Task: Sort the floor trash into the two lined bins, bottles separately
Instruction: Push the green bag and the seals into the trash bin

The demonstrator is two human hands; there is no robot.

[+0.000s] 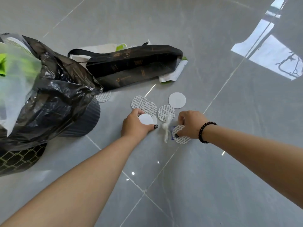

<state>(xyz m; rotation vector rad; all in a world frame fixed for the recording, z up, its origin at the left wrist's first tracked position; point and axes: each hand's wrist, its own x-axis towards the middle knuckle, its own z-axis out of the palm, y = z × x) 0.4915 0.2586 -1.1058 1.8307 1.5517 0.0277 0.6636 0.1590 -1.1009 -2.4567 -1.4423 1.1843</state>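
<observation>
White disc (145,119) in left hand (136,125)

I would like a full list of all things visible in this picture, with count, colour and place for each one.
Round seal discs lying loose on the floor: five seen, white or grey-printed, middle of the floor and one by the bin.
Round white disc: one, plain white, held in the left hand.
Round printed disc: one, grey print, under the right hand.
Crumpled clear plastic wrap: one, whitish, between the hands.
Black fabric tote bag: one, black with gold print, lying flat further back.
White and green packaging: some, partly under the tote bag.
Ribbed dark bin with black liner: one, at left, holding clear and green bags.
Patterned dark bin: one, lower left edge.
Grey tiled floor: glossy.
Beaded bracelet: one, dark, right wrist.
Left hand: holds the white disc.
Right hand: pinches the printed disc.
</observation>
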